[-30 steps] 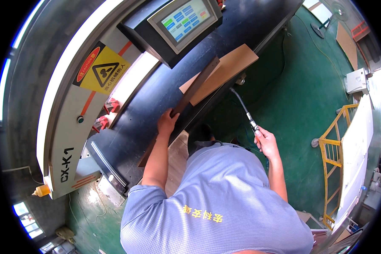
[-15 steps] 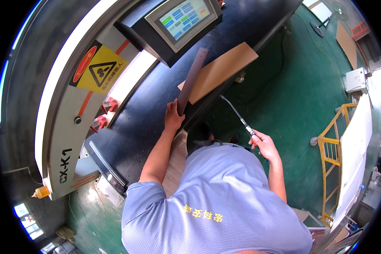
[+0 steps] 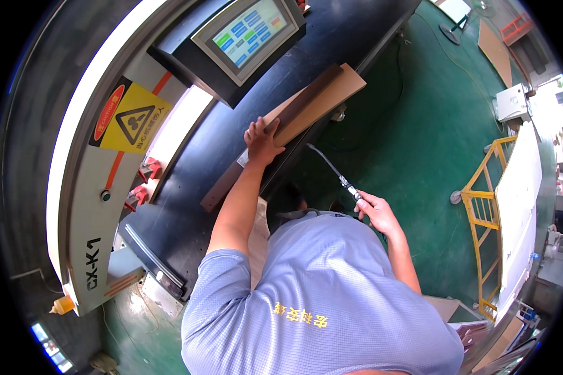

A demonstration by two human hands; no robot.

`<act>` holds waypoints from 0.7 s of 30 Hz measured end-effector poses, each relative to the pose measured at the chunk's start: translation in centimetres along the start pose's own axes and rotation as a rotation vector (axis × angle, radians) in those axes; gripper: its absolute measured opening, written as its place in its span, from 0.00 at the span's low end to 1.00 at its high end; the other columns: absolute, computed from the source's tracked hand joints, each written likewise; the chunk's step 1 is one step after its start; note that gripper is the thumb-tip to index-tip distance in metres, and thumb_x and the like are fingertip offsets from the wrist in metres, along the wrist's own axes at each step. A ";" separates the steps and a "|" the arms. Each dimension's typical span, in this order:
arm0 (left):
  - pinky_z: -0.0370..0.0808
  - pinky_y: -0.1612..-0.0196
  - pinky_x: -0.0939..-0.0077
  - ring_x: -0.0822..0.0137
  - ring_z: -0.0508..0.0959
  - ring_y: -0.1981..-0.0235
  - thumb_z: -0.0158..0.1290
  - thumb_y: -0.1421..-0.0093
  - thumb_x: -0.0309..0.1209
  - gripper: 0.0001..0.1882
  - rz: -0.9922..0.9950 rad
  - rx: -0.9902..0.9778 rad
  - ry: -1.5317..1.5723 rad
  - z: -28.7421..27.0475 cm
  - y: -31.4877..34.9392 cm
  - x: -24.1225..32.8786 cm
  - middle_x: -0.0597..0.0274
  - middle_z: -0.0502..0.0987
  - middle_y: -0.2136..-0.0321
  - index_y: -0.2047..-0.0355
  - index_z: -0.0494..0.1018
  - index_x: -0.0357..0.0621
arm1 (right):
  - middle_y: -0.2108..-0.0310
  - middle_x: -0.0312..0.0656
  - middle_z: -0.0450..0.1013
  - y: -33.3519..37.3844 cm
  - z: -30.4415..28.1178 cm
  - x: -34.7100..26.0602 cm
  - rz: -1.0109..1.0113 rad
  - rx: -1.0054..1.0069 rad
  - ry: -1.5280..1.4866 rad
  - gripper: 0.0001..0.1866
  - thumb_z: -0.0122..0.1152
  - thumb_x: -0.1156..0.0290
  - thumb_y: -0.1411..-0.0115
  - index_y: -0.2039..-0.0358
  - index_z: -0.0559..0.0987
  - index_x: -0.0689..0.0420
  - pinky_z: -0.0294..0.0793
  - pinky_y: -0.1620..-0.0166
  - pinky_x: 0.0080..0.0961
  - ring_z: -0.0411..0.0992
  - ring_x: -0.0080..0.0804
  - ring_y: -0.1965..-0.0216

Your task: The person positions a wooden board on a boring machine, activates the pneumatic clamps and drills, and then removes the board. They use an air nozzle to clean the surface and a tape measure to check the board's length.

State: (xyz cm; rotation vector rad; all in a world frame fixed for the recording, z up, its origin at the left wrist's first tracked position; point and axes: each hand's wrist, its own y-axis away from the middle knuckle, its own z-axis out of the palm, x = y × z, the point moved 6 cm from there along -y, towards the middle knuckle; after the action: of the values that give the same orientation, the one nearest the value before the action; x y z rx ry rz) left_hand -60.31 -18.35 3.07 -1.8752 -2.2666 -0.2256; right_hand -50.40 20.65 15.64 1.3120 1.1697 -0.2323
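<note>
A long, narrow dark brown board (image 3: 305, 99) lies slanting across a wider tan board (image 3: 325, 103) on the black machine table. My left hand (image 3: 264, 145) is closed over the brown board near its middle, with the fingers toward the machine. Its nearer end reaches past my left forearm toward the lower left. Off the table's front edge, my right hand (image 3: 380, 214) grips the handle of an air blow gun (image 3: 350, 186). The gun's thin, bent nozzle points up and left toward the boards, apart from them.
A touch screen (image 3: 250, 34) on a black housing overhangs the table (image 3: 187, 187). Along the left runs the machine's pale frame with a yellow warning sign (image 3: 131, 119). To the right, a yellow-framed cart (image 3: 485, 219) carries white panels on the green floor.
The brown board has swung down to the right onto the tan board and slid nearer. My left hand now holds it farther from its near end. My right hand still holds the blow gun.
</note>
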 end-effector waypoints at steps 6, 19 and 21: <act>0.57 0.31 0.42 0.42 0.56 0.27 0.75 0.56 0.52 0.56 -0.096 -0.048 0.084 -1.7 1.4 -1.3 0.49 0.56 0.27 0.26 0.60 0.76 | 0.68 0.31 0.76 0.1 0.1 1.2 -0.064 0.008 -0.046 0.24 0.58 0.66 0.27 0.32 0.75 0.57 0.69 0.71 0.18 0.71 0.16 0.71; 0.58 0.32 0.43 0.42 0.58 0.28 0.76 0.57 0.51 0.56 -0.224 0.086 0.035 -2.8 11.1 -7.3 0.46 0.59 0.28 0.27 0.62 0.74 | 0.76 0.27 0.71 -0.2 -1.7 2.4 0.103 -0.101 0.007 0.22 0.58 0.64 0.26 0.35 0.78 0.53 0.64 0.77 0.15 0.63 0.13 0.80; 0.57 0.31 0.42 0.41 0.58 0.28 0.75 0.57 0.51 0.56 -0.219 0.090 0.024 -2.5 11.0 -7.4 0.46 0.58 0.27 0.27 0.62 0.73 | 0.77 0.27 0.71 0.5 -1.8 0.5 0.124 -0.221 0.125 0.21 0.59 0.66 0.27 0.35 0.79 0.53 0.64 0.76 0.15 0.63 0.13 0.80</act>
State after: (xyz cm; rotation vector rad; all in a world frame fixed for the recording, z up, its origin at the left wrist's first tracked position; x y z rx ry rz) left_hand -48.00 -23.96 3.66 -1.5724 -2.4225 -0.1734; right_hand -50.82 22.54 15.93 1.2117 1.1779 0.0694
